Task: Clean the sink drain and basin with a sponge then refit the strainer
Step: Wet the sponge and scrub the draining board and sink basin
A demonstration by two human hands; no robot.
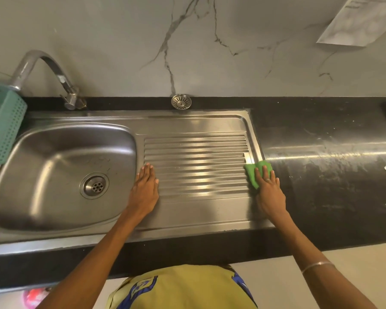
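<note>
The right hand (pixel 269 190) lies flat on a green sponge (pixel 253 172) at the far right edge of the ribbed draining board (pixel 195 166), its fingers (pixel 264 172) straight and close together, pressing the sponge down rather than curling round it. The left hand (pixel 144 188) rests palm-down on the board's left end, fingers (pixel 146 171) straight and together, holding nothing; it appears to brace the person. The basin (pixel 60 175) lies just to the left of the left fingers, and its drain (pixel 94 185) stands open with only the fixed perforated plate showing. The strainer (pixel 181 101) sits well beyond both sets of fingers, on the dark surface (pixel 321 166) against the marble wall, so it is not refitted. By judgement, the wiping has reached the draining board; whether the drain and basin are properly cleaned cannot be told, though the basin looks free of debris and holds nothing loose. Remaining, in my estimate: finish the wipe, fetch the strainer and seat it in the drain. A teal perforated basket (pixel 3 126) stands far to the left of the left fingers, beside the tap (pixel 54 72); its contents are not visible. The surface to the right of the sponge shows pale smears.
</note>
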